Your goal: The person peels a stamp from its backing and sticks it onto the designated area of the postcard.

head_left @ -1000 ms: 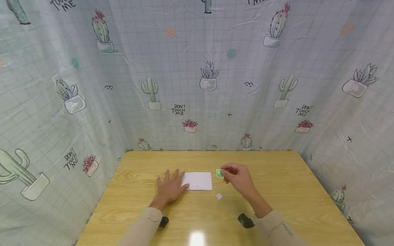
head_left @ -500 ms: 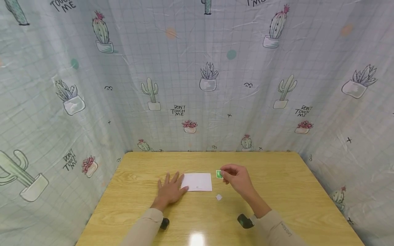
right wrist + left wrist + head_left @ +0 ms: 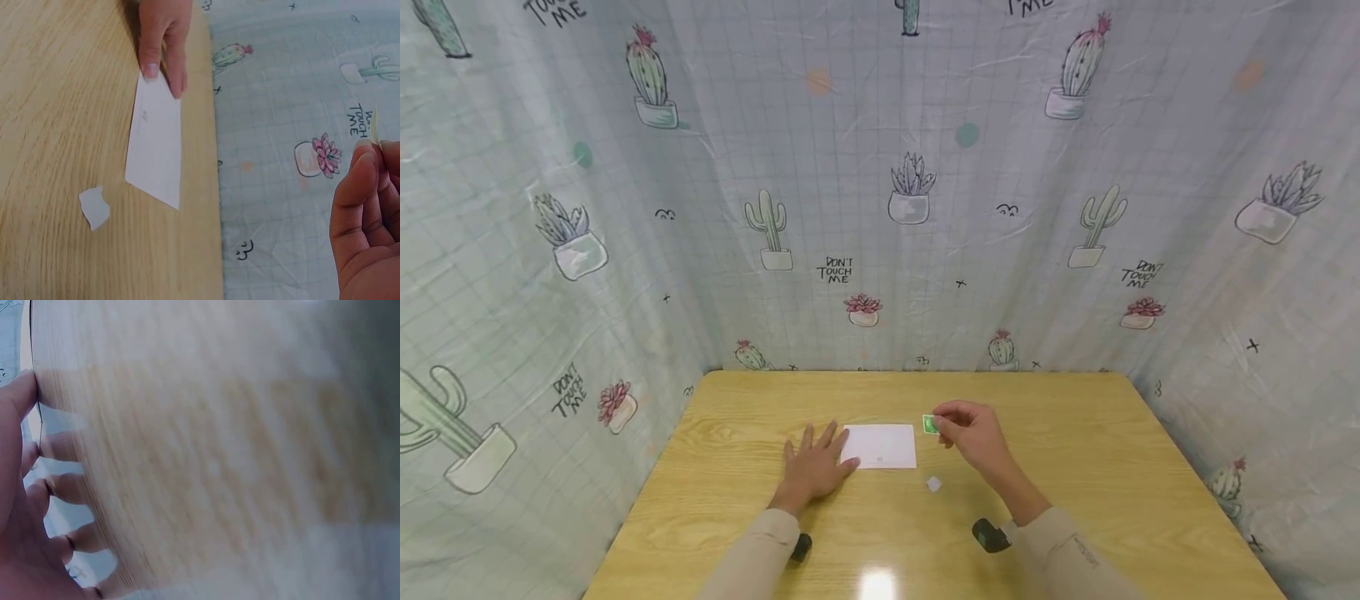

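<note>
In the head view a white envelope (image 3: 880, 446) with small print near its lower edge lies flat on the table. My left hand (image 3: 812, 472), its fingers spread, rests at the envelope's left edge; in the right wrist view its thumb lies on the envelope's end. To the right of the envelope, my right hand (image 3: 974, 433) pinches a small green stamp (image 3: 928, 424) with a white border between thumb and forefinger. The right wrist view catches the stamp (image 3: 374, 125) edge-on, held off the table. A small torn scrap of white paper (image 3: 95, 208) lies near the envelope's corner.
The pale wooden table (image 3: 1075, 467) ends at a cactus-print curtain (image 3: 880, 250), which hangs behind it and along both sides. Dark wrist cameras, such as the right one (image 3: 990, 536), sit below the sleeves.
My right hand has moved slightly left with the stamp, towards the envelope. The left hand stays at the envelope's left edge, and the scrap lies where it was.
</note>
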A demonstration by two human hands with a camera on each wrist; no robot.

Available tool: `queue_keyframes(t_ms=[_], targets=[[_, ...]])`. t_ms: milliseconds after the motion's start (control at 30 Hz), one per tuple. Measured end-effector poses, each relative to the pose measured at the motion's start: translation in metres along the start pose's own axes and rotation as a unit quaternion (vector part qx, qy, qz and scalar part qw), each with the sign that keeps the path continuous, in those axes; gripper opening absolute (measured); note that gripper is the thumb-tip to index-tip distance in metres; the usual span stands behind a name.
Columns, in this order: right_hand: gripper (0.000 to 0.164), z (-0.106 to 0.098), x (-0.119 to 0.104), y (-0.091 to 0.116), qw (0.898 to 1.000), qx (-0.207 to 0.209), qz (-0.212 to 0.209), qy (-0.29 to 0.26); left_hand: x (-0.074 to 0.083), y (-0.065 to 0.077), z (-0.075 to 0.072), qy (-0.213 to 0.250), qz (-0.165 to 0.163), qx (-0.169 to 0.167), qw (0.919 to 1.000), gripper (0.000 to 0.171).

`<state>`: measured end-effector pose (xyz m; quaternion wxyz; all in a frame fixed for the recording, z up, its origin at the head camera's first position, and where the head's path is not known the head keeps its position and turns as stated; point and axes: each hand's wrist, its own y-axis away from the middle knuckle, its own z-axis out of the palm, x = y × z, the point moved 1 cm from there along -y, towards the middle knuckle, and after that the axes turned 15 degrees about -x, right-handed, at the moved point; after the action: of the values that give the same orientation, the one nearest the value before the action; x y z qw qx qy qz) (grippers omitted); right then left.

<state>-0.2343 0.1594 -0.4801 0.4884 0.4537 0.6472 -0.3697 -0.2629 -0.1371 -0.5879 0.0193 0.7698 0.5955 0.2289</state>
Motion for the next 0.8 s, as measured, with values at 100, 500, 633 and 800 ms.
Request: queue_keyframes(t_ms=[100,500,633,800], targets=[[0.011,0.002,0.005,-0.005,1.000,-0.001,0.001,-0.002,-0.001,0.001,0.000,0.006,0.001,0.000,1.0000,0.066],[0.013,0.003,0.014,-0.021,1.000,-0.008,-0.003,-0.011,0.003,-0.001,-0.002,0.002,-0.003,0.005,1.0000,0.068],[0.014,0.004,0.019,-0.024,1.000,-0.013,0.001,-0.017,0.003,0.002,-0.002,0.000,0.000,0.002,1.0000,0.068],[0.014,0.005,0.023,-0.031,0.999,-0.008,-0.001,-0.033,0.003,0.005,-0.002,0.014,0.013,0.013,0.9997,0.067]])
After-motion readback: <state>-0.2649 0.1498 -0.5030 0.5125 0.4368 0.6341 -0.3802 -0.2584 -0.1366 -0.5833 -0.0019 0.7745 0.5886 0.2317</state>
